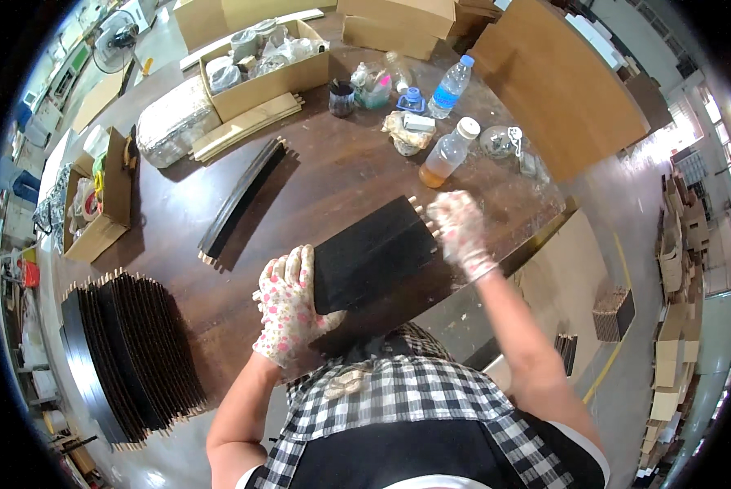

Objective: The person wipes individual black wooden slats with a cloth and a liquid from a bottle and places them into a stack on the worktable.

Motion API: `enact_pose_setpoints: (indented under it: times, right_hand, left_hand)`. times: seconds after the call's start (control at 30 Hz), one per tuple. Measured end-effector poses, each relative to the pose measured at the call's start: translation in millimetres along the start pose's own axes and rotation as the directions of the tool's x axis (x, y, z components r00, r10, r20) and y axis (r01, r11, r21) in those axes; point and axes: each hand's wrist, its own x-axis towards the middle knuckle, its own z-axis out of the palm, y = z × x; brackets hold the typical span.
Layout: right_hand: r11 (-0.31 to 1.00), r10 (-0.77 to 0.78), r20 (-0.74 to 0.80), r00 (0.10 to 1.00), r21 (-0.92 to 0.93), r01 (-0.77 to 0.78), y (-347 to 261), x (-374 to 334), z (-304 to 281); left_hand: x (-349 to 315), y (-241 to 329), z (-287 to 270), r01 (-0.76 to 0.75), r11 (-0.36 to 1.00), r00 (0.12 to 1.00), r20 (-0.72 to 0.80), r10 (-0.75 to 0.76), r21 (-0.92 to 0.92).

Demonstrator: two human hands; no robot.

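BLACK BOARD, 2 HANDS AT ENDS

Board: rectangular, flat, matte black, w/ a faint line running lengthwise. Short pale pegs project from its R end. It lies on the dark brown table, in front of the person, set at a slant, R end farther from the body.

L hand: floral glove, back up, fingers together and pointing away from the body, thumb out toward the near L corner. R hand: matching glove, fingers curled, motion-blurred; forearm comes in from lower R.

Board pos. rel. to hands: btwn the two. L hand is against the L end; cannot tell if it grips or only braces. R hand is at the peg end; cannot tell if its fingers hold a peg.

Adj. items: stack of black boards at L; bottle w/ amber liquid beyond R hand.
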Motion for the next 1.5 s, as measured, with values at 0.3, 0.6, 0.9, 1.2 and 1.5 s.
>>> enact_pose_setpoints:
  times: [0.3,0.6,0.9,1.2,1.5]
  right_hand:
    - [0.571,-0.64,0.261,0.723,-0.468,0.675,-42,-8,45]
    - [0.884,-0.458,0.177,0.871,0.2,0.423,-66,56,-20]
    - [0.653,-0.648,0.758,0.076,0.502,0.567,-115,61,83]
    - [0.57,-0.72,0.691,0.065,0.537,0.622,-141,44,148]
    - [0.447,-0.778,0.628,-0.021,0.577,0.683,-159,23,174]
  left_hand:
    - [3,0,-1,-0.016,1.0,1.0,-0.022,0.015,-0.024]
    - [44,82,-7,-0.006,0.998,1.0,0.027,0.008,-0.07]
    - [96,112,86,0.085,0.954,0.984,-0.124,-0.125,-0.288]
    - [99,113,94,0.088,0.95,0.949,-0.265,-0.172,-0.3]
    - [169,162,231,-0.004,0.631,0.791,-0.389,-0.473,-0.776]
